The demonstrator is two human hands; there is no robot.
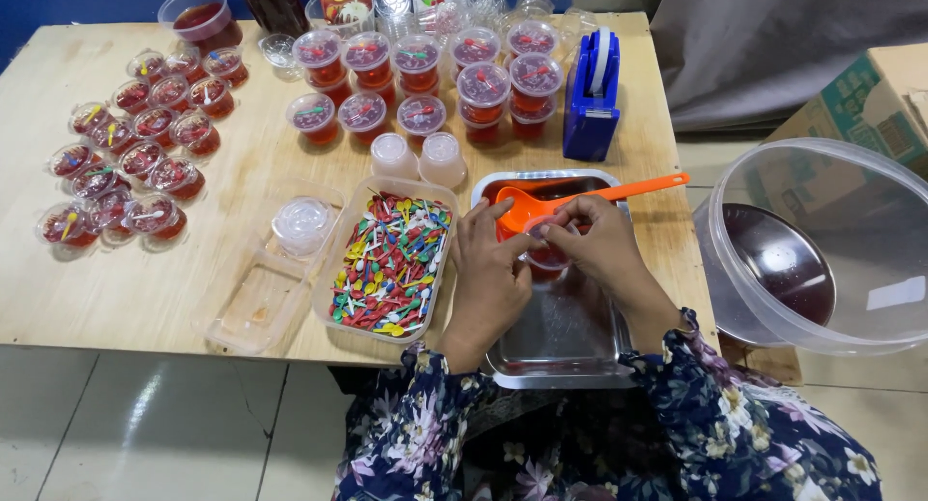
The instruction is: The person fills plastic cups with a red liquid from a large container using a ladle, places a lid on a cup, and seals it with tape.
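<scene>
A plywood table (145, 298) stands on a tiled floor, against a blue wall. Both hands work over a steel tray (561, 337) at the near edge. The left hand (488, 269) and right hand (604, 245) meet on one small red-filled cup (546, 259), held just above the tray; the fingertips of both pinch its rim, apparently pressing on a lid. An orange ladle (580, 196) rests across the tray's far end.

Judged progress: well advanced. Many sealed cups (416, 75) stand stacked at the far edge, and a further sealed group (135, 153) lies at the left. Remaining supplies: a bin of coloured spoons (391, 259), a few lids (302, 221) and two upturned empty cups (418, 158).
</scene>
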